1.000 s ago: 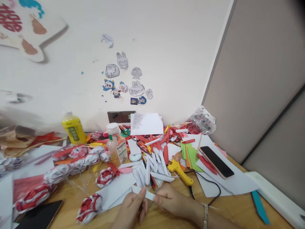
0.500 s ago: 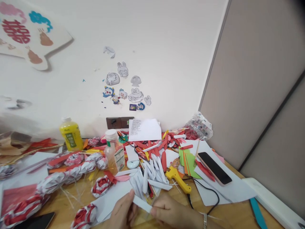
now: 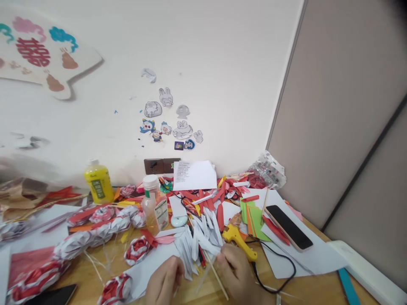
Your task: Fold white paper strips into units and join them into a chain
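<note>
My right hand point(image 3: 235, 271) is closed, its fingertips on the end of a white folded paper strip point(image 3: 205, 245), which lies over a pile of similar white strips point(image 3: 187, 250). To its left, my left hand point(image 3: 164, 280) is curled at the edge of a white sheet point(image 3: 143, 267). Whether anything is inside those fingers is hidden. A thin wooden stick point(image 3: 218, 277) lies between the two hands. Close to my right hand rests a yellow hot glue gun point(image 3: 238, 241) with a black cord.
Red-and-white paper rosettes point(image 3: 137, 250) and a twisted white paper chain point(image 3: 92, 235) lie on the left. Behind stand a clear jar point(image 3: 151, 216) and a yellow drink bottle point(image 3: 99, 184). A phone point(image 3: 288, 226) and green paper point(image 3: 252, 218) lie on the right.
My hands have moved apart. The white strip, held between both hands before, is now at my right hand, farther forward over the pile. The view has shifted slightly.
</note>
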The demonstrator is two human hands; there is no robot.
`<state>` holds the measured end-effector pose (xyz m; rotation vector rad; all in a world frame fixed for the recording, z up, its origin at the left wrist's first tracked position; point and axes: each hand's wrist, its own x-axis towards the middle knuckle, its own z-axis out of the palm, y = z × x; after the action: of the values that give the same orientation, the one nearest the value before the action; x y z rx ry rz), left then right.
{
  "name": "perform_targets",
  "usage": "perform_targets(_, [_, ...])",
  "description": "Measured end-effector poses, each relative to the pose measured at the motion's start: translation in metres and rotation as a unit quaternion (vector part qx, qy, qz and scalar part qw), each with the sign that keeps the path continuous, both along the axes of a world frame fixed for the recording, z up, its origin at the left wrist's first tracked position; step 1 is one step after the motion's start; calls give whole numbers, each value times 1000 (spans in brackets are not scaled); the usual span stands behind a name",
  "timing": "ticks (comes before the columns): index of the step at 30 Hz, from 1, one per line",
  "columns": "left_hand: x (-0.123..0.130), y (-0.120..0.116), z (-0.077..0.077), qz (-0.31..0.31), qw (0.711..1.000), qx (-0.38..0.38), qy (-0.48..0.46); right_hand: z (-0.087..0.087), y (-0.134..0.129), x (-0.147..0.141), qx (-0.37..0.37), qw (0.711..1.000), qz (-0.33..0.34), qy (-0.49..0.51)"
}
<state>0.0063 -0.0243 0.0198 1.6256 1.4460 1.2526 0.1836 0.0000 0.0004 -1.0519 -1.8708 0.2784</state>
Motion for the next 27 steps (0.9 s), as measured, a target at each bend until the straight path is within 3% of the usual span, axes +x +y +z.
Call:
perform_targets(3, [-9, 11, -9, 65, 990, 51, 114, -3, 6, 0, -67, 994, -80, 23])
perform_targets(6, [-18, 25, -25, 139, 964, 118, 193, -8, 14, -2, -155, 981, -107, 56])
perform_targets(9, [-23, 31, -36, 140, 945, 135, 262, -8, 18, -2, -186, 974, -89, 88])
perform_targets(12, [-23, 29, -38, 128, 940, 142, 283, -4, 14, -3, -198, 973, -73, 91])
perform_targets(18, [-21, 26, -28, 80, 962, 127, 227, 1, 10, -4, -201, 975, -54, 79])
perform_targets(23, [-18, 26, -21, 129, 984, 61, 107, 1, 12, -4, -201, 975, -47, 80])
perform_targets(27, [-17, 23, -13, 137, 989, 8, 62, 1, 11, -5, -199, 977, -41, 65])
